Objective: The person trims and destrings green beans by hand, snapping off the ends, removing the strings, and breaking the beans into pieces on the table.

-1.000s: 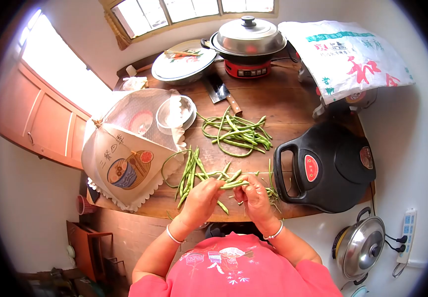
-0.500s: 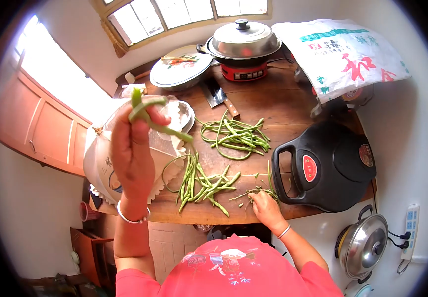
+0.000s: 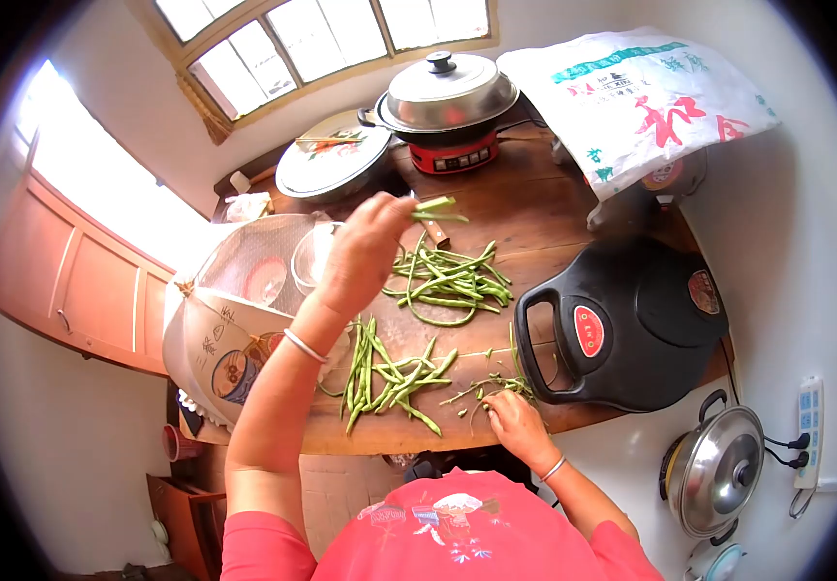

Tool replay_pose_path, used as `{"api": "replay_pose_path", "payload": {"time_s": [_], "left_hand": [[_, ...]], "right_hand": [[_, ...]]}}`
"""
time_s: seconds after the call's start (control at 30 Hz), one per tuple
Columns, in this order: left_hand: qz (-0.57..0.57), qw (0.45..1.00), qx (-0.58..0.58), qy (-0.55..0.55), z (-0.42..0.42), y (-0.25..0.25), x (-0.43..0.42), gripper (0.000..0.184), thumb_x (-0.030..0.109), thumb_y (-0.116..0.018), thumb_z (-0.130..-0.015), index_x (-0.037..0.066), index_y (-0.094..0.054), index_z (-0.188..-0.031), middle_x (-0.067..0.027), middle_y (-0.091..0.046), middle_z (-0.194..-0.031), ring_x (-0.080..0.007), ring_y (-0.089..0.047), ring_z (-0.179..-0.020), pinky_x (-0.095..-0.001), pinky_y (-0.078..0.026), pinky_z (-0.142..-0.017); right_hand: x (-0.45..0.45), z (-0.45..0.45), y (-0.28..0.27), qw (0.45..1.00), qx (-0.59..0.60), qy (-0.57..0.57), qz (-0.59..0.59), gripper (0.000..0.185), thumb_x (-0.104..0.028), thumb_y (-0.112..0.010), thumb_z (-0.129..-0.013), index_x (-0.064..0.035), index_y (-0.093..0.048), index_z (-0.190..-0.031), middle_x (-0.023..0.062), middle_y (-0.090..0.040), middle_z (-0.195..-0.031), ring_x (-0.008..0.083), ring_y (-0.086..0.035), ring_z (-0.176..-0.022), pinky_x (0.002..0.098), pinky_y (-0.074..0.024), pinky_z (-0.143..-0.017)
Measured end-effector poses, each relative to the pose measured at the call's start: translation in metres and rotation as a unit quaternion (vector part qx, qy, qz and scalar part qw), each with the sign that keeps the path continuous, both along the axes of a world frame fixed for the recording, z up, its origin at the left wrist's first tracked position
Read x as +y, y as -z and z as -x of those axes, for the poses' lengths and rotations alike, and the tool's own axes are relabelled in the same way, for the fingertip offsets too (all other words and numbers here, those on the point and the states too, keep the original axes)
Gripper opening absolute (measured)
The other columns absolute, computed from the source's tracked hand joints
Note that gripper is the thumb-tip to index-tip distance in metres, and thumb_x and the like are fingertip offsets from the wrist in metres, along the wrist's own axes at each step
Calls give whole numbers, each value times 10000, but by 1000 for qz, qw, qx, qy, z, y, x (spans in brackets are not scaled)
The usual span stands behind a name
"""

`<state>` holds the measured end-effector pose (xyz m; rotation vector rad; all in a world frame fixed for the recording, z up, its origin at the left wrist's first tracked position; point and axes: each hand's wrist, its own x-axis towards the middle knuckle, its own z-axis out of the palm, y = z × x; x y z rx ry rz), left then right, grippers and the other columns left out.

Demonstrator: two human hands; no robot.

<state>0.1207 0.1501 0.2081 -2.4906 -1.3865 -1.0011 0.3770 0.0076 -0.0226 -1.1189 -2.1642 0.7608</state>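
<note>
My left hand (image 3: 365,254) is raised over the table with its fingers closed on green beans (image 3: 435,210), whose ends stick out to the right. Below and beyond it lies a pile of long green beans (image 3: 452,281). A second pile of beans (image 3: 389,373) sits nearer the front edge, to the right of my left forearm. My right hand (image 3: 520,426) rests at the table's front edge, fingers curled down onto a small heap of bean trimmings (image 3: 496,387). Its fingertips are partly hidden, so what they pinch cannot be made out.
A black electric griddle (image 3: 632,324) stands on the wooden table (image 3: 525,194) at right. Behind are a lidded pan on a red cooker (image 3: 452,107), a covered basin (image 3: 333,155) and a white sack (image 3: 651,107). A mesh food cover (image 3: 244,310) is at left; a cleaver handle (image 3: 435,232) shows.
My left hand has moved right and away from me, carrying the beans from high at the left to above the far pile. My right hand stays by the trimmings. The view has shifted slightly.
</note>
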Motion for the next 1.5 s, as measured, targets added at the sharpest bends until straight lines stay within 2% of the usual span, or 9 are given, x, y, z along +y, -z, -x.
{"api": "replay_pose_path", "payload": {"time_s": [0.17,0.53,0.67,0.77,0.93,0.97,1.17,1.27,1.5], "left_hand": [[34,982,177,-50,-6,25,4,321,28,-543,-792,68,-573,-1109,-100,-561,-972,-289,-567,-940,-398,-454,-803],[131,970,202,-38,-4,112,40,337,50,-525,-837,78,-570,-1170,-111,-590,-998,-278,-580,-998,-407,-420,-877],[288,950,113,-29,-5,150,35,584,94,-622,-850,49,-408,-1391,-189,-509,-1352,-379,-477,-1236,-440,-370,-1061],[263,963,61,14,3,160,19,445,79,-623,-833,27,-531,-1265,-174,-547,-1289,-373,-525,-1174,-420,-436,-990],[235,969,70,8,20,172,-26,136,95,-654,-801,41,-657,-926,-144,-595,-893,-353,-599,-871,-438,-491,-788],[304,949,86,-20,25,181,-31,139,131,-687,-784,51,-664,-896,-142,-604,-888,-351,-604,-873,-442,-494,-782],[378,907,172,-62,39,223,-63,148,131,-683,-777,54,-686,-903,-145,-627,-869,-348,-608,-912,-434,-494,-796],[368,918,117,-87,44,236,-69,120,110,-665,-770,53,-672,-875,-150,-628,-865,-352,-606,-886,-436,-489,-786],[304,951,-45,-43,26,169,-94,87,64,-627,-800,45,-594,-878,-134,-603,-850,-341,-581,-857,-435,-454,-748]], "right_hand": [[-1,-2,-4,1000,12,8,-15,243,-45,-602,-833,-58,-598,-1075,121,-581,-928,326,-586,-876,424,-489,-762],[-1,0,-11,1000,11,8,-12,232,-38,-608,-813,-42,-607,-1044,114,-591,-943,309,-593,-896,410,-497,-765],[0,-1,-17,1000,11,6,0,237,-45,-604,-825,-53,-607,-1062,117,-594,-953,317,-599,-895,413,-497,-762],[2,-3,-21,1000,14,7,9,240,-42,-609,-821,-63,-604,-1060,113,-601,-946,312,-607,-894,407,-503,-761],[4,0,-22,1000,25,7,13,233,-47,-602,-828,-55,-604,-1061,114,-601,-937,307,-609,-880,406,-503,-744],[5,2,-22,1000,26,3,14,232,-45,-600,-828,-53,-605,-1061,113,-600,-937,305,-609,-876,404,-503,-739],[9,12,-30,999,34,-23,7,204,-43,-582,-839,-36,-624,-1039,122,-609,-961,313,-614,-869,404,-501,-741],[9,16,-34,999,32,-23,10,199,-40,-581,-840,-37,-626,-1034,122,-610,-958,313,-616,-865,403,-504,-732],[15,27,-48,995,80,-23,55,202,-73,-577,-894,-28,-615,-1088,137,-619,-980,324,-616,-864,387,-501,-740]]}}
